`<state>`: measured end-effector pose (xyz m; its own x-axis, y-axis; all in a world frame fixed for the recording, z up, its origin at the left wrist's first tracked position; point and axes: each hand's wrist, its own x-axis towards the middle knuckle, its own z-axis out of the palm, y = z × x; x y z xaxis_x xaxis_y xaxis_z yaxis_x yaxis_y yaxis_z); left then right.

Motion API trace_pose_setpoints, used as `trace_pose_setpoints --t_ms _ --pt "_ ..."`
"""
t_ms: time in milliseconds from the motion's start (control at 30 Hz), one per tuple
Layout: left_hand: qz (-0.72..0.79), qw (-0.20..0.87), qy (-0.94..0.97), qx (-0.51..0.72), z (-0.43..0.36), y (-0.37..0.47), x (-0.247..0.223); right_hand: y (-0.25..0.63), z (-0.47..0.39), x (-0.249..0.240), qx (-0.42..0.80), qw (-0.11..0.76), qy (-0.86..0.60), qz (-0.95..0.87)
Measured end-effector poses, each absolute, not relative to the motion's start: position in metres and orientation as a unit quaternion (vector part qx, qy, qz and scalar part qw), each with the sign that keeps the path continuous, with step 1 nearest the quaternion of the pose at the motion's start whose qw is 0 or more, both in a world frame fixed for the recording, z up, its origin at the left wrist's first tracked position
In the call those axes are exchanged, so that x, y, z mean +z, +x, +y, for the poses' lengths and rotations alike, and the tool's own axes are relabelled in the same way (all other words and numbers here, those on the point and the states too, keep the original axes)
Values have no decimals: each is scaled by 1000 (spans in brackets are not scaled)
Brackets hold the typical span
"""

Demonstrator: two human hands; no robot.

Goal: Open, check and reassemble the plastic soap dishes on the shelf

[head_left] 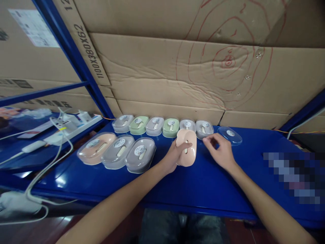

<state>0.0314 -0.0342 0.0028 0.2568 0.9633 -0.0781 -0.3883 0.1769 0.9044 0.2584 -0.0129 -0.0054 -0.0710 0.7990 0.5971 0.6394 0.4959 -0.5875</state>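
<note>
My left hand [175, 156] grips a peach-coloured oval box [190, 157] with a cream handle, its thumb across the top. To its right, my right hand [220, 150] hovers over the table with thumb and forefinger curled close together; whether anything small is between them cannot be made out. Behind it lies a clear lid [230, 135] with a round label. A back row of lidded boxes, grey and green [171, 127], stands behind the peach box. Left of my left arm is a front row with one peach box [96, 149] and two grey boxes [141, 155].
The blue table [203, 189] has a cardboard wall [157, 67] behind it. At the left are a white power strip [73, 130], cables and a blue frame post [95, 98]. A blurred, pixelated patch covers the right side of the table.
</note>
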Motion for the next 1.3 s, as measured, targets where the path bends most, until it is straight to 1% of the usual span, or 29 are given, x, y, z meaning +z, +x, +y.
trace_pose_setpoints --t_ms 100,167,233,300,367,433,533,700,733,800,867,933,1000,1067,1100,1167,1233,1300 --pt "325 705 401 486 -30 26 3 302 11 -7 -71 443 -549 -705" --pt "312 713 398 486 -28 23 3 330 24 -12 -125 375 -613 -684" --pt "301 722 393 484 -26 21 3 350 32 -17 -128 294 -680 -659" --pt "296 729 390 479 -25 19 3 359 35 -21 -103 211 -729 -643" --pt "297 730 386 479 -23 18 2 361 33 -21 -76 154 -753 -635" --pt "293 734 380 482 -22 17 2 358 31 -19 -64 131 -765 -627" --pt "275 745 369 483 -19 17 2 353 28 -15 -61 127 -773 -618" --pt "259 737 364 507 -17 18 4 347 22 -9 -58 95 -775 -622" --pt "262 735 361 510 -17 18 5 346 21 -6 -53 103 -778 -618" --pt "271 731 351 518 -17 18 5 343 18 0 -39 152 -780 -605" --pt "280 725 340 530 -17 18 4 338 15 8 -25 241 -764 -598" --pt "293 713 331 544 -17 19 3 329 10 13 13 349 -721 -598" --pt "316 699 326 553 -17 20 2 314 5 16 108 449 -655 -598" --pt "338 686 329 554 -17 22 1 293 -3 13 250 517 -562 -596" --pt "343 679 338 554 -18 23 0 282 -8 10 315 531 -514 -595" --pt "340 662 366 558 -19 25 -2 259 -17 2 403 524 -447 -603" --pt "326 644 393 570 -20 28 -4 241 -25 -7 432 511 -416 -616" --pt "310 631 410 581 -20 30 -6 230 -30 -16 431 504 -406 -629"
